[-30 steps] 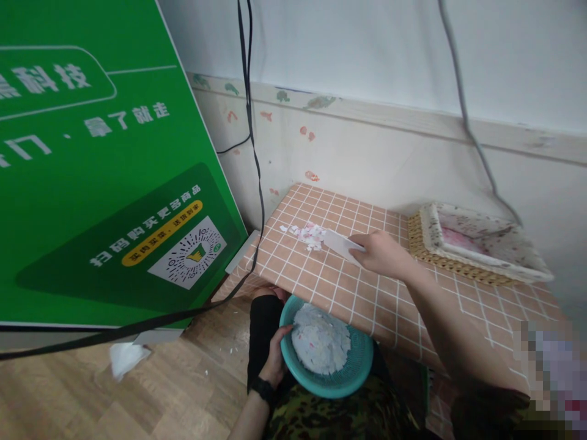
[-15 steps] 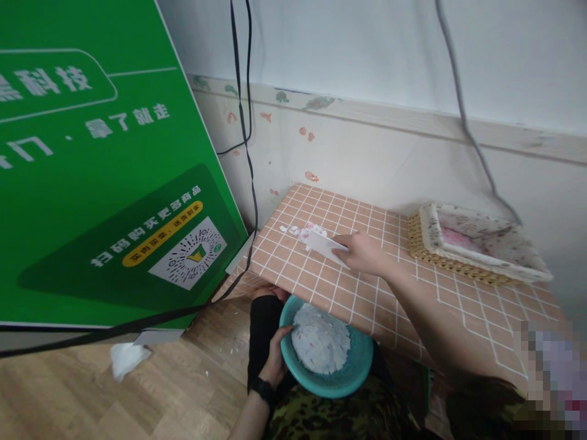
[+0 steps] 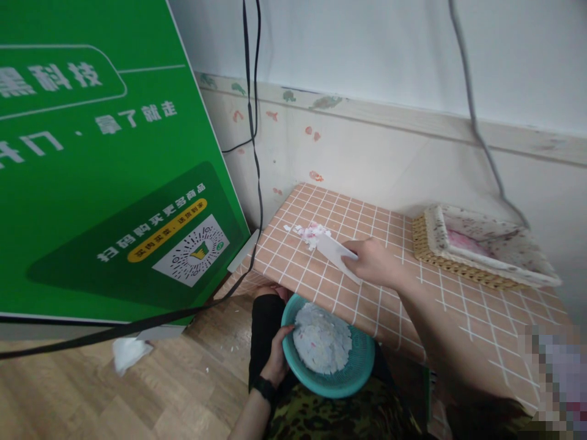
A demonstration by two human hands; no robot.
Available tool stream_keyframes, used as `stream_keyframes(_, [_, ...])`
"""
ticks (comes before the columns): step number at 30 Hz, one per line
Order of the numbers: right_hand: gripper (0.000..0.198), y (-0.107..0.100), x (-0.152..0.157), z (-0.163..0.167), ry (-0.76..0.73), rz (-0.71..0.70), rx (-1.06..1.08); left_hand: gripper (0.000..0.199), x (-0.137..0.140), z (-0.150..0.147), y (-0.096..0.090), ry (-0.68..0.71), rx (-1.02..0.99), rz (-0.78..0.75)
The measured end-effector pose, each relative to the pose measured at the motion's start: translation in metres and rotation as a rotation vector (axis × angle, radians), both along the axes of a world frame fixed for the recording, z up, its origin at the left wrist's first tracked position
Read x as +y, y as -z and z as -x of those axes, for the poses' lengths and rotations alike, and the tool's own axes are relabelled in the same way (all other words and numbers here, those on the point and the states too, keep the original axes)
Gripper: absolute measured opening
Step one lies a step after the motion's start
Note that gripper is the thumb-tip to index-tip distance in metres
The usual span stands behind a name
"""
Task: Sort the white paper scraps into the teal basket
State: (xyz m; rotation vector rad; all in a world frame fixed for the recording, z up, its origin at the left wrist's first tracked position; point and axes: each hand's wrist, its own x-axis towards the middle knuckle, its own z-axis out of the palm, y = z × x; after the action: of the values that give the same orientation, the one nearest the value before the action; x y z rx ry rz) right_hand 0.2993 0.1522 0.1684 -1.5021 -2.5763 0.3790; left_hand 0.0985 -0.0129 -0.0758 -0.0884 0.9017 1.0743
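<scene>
My right hand [image 3: 373, 261] is closed on a flat white card [image 3: 338, 253], held at a slant low over the table. Just beyond the card's far end lies a small heap of white and pink scraps [image 3: 312, 232], with a few loose bits to its left. My left hand [image 3: 277, 354], with a dark band on the wrist, grips the left rim of a teal plastic basket [image 3: 364, 360]. White flaky scraps [image 3: 321, 339] fill much of that basket, which sits at my lap below the table's front edge.
The table [image 3: 367, 211] has a brown cover with a white grid. A cloth-lined wicker basket [image 3: 424, 241] stands at its right. On the left are a large green panel [image 3: 114, 183] and hanging black cords [image 3: 259, 171]. A crumpled white thing [image 3: 129, 354] lies on the floor.
The view has shifted slightly. My right hand and the card have moved a little to the right and nearer, and the card's end is farther from the heap. My left hand keeps its grip.
</scene>
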Motion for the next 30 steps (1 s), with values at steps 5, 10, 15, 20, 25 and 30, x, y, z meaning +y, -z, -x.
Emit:
stream_keyframes(5, [0.017, 0.0028, 0.0035, 0.0029, -0.099, 0.015, 0.060, 0.036, 0.0001, -0.0001, -0.0017, -0.013, -0.003, 0.005])
stream_keyframes(10, [0.020, 0.0063, 0.0050, 0.0022, -0.032, 0.003, 0.045, 0.032, -0.0001, 0.0008, -0.0014, -0.005, 0.001, -0.031])
stream_keyframes(15, [0.019, 0.0066, 0.0049, 0.0021, -0.081, 0.022, 0.096, 0.034, -0.0005, 0.0010, -0.0019, 0.014, 0.003, -0.040])
stream_keyframes(20, [0.021, 0.0059, 0.0068, 0.0028, -0.019, 0.007, 0.052, 0.032, -0.0004, 0.0015, -0.0012, 0.010, -0.004, -0.022])
stream_keyframes(25, [0.019, 0.0073, 0.0086, 0.0063, -0.093, 0.000, 0.060, 0.031, -0.0002, 0.0012, 0.0005, 0.001, -0.013, -0.013])
stream_keyframes(30, [0.020, 0.0056, 0.0101, 0.0082, -0.071, -0.012, 0.036, 0.032, -0.0002, 0.0009, 0.0023, 0.005, -0.019, -0.023])
